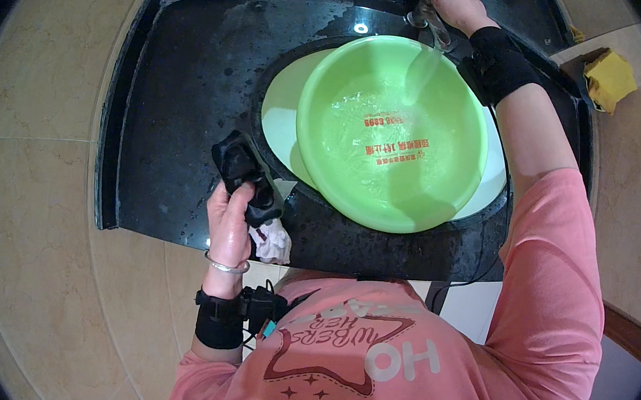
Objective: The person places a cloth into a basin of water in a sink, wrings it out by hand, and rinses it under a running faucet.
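My left hand grips a black, shiny, folded item over the front left of the counter; its exact kind is hard to make out. Just below it hangs a crumpled whitish cloth with dark marks, by the counter's front edge. At the far right, my right hand is closed over the top of a metal tap. Water pours from the tap into a round light-green plastic basin with red print. The basin holds rippling water and stands over a white sink.
The sink is set in a wet black countertop with a raised rim. A yellow cloth or sponge-like item lies on the right ledge. Beige tiles surround the counter. A thin dark cable runs down by my right arm.
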`<state>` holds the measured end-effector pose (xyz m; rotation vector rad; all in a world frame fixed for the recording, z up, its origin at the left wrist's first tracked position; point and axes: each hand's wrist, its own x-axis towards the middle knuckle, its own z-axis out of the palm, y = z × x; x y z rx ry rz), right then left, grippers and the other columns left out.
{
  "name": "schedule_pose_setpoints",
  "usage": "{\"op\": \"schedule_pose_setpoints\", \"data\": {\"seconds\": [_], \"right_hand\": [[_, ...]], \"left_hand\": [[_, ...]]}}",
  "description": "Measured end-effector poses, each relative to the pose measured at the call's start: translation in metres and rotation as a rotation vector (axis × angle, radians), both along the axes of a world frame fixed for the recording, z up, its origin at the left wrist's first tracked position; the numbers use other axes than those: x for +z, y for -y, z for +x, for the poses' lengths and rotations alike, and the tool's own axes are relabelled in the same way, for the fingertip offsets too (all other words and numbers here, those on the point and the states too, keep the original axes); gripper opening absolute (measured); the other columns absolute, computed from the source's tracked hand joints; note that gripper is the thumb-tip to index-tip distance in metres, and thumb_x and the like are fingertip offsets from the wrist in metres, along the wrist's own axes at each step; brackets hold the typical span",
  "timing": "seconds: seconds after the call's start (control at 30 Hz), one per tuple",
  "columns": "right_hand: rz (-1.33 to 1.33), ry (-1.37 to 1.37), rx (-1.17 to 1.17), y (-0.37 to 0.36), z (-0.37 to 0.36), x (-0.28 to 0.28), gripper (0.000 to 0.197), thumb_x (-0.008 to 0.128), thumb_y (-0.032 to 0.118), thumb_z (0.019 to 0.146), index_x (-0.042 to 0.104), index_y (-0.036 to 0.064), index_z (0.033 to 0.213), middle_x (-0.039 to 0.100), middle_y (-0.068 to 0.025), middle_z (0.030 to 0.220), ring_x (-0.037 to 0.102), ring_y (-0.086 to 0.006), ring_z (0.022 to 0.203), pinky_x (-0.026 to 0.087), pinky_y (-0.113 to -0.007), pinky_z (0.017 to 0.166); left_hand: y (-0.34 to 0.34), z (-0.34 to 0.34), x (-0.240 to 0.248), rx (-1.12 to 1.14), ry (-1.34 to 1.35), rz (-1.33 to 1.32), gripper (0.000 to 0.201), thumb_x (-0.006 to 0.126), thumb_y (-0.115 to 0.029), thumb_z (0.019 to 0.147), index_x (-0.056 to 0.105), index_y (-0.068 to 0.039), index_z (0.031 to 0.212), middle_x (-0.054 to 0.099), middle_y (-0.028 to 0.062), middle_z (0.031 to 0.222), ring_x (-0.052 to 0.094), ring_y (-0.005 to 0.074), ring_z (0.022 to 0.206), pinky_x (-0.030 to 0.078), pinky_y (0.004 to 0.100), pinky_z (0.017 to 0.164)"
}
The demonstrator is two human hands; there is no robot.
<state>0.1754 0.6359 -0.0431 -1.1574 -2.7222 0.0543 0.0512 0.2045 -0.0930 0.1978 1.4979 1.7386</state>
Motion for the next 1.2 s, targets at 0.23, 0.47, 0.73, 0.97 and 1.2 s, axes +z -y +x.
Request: {"op": "schedule_pose_setpoints", "data": {"seconds": [0.23,0.47,0.73,0.97,1.2], "right_hand": [[-0.012,-0.05,-0.05,0.003,0.004,0.003,0.019,0.047,0.017,0.08,0.058,0.0016,0.08,0.061,-0.0212,0.076,0.06,-0.0391,0.074,0.046,-0.046,0.062],[0.066,0.133,0.049,-0.01,0.005,-0.003,0.017,0.051,0.016,0.076,0.06,0.0021,0.07,0.06,-0.0183,0.068,0.061,-0.035,0.066,0.048,-0.044,0.057],[0.124,0.142,0.11,-0.015,0.005,-0.007,0.016,0.052,0.017,0.075,0.06,0.003,0.071,0.06,-0.0169,0.069,0.061,-0.0331,0.064,0.048,-0.042,0.057],[0.075,0.132,0.051,-0.012,0.002,-0.005,0.018,0.051,0.018,0.077,0.06,0.0033,0.071,0.061,-0.0164,0.07,0.061,-0.0328,0.065,0.048,-0.042,0.057],[0.128,0.148,0.102,-0.028,0.001,-0.014,0.02,0.048,0.017,0.079,0.059,0.003,0.071,0.06,-0.0169,0.069,0.061,-0.0329,0.065,0.047,-0.042,0.056]], "left_hand": [[-0.002,0.005,0.003,0.007,0.017,-0.01,0.019,0.052,-0.002,0.083,0.06,-0.002,0.1,0.059,-0.0012,0.09,0.052,0.0068,0.079,0.043,0.0217,0.074],[-0.007,0.008,0.006,-0.009,0.026,-0.016,0.02,0.05,-0.002,0.083,0.06,-0.002,0.1,0.059,-0.0014,0.089,0.052,0.0069,0.079,0.043,0.0219,0.074],[-0.012,0.01,0.008,-0.016,0.058,-0.026,0.017,0.05,-0.002,0.083,0.06,-0.002,0.097,0.059,-0.0015,0.087,0.052,0.0071,0.077,0.042,0.0218,0.072],[-0.014,0.008,0.008,-0.018,0.062,-0.022,0.016,0.05,-0.002,0.083,0.06,-0.002,0.096,0.058,-0.0019,0.085,0.052,0.0065,0.076,0.043,0.0214,0.071],[-0.019,0.003,0.005,-0.043,0.081,0.005,0.016,0.05,-0.002,0.083,0.06,-0.002,0.096,0.059,-0.0014,0.087,0.052,0.0066,0.077,0.043,0.0216,0.071]]}}
